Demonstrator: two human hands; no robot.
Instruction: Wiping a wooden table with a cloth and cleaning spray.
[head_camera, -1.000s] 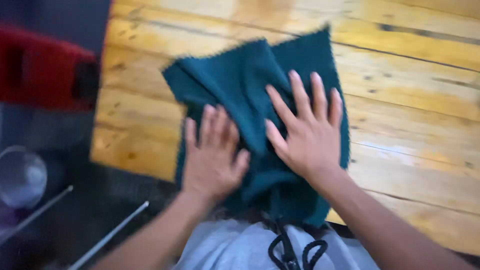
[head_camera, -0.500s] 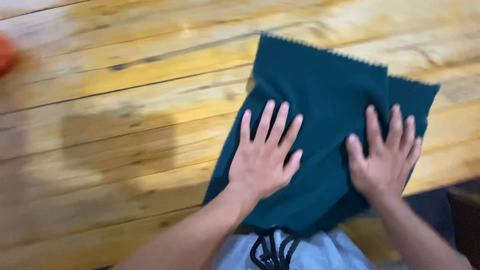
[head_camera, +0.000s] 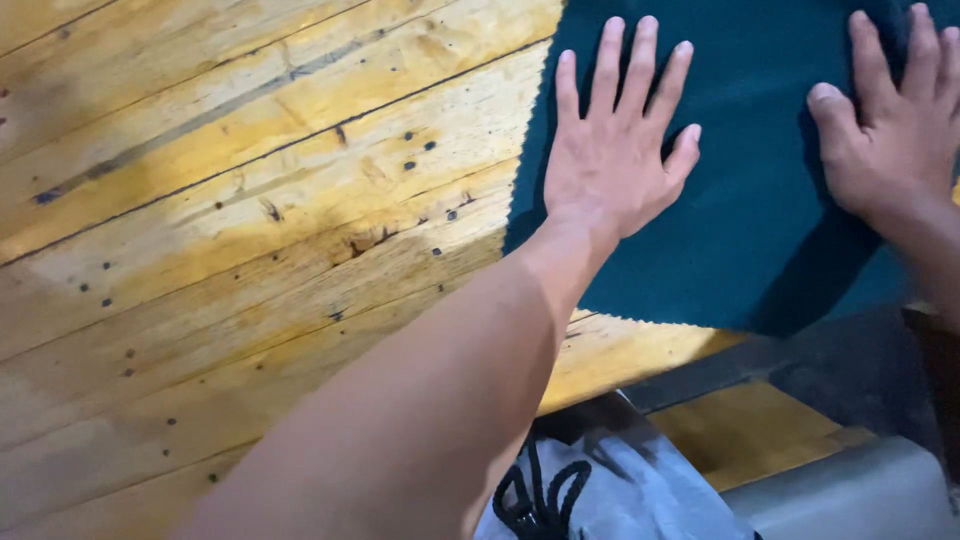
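Step in hand, by appearance: flattening dark teal cloth on wooden plank surface.
Cloth at 1 o'clock of view, zigzag-cut edges, near corner overhanging surface edge.
Left hand open, palm down, fingers spread toward 12 o'clock.
Right hand open, flat (partly cut off at 3 o'clock).
Next move calls for even outward pressure, no bunching.

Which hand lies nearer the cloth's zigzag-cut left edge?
The left hand, flat on the teal cloth beside that edge; the right hand presses farther right, by the frame edge.
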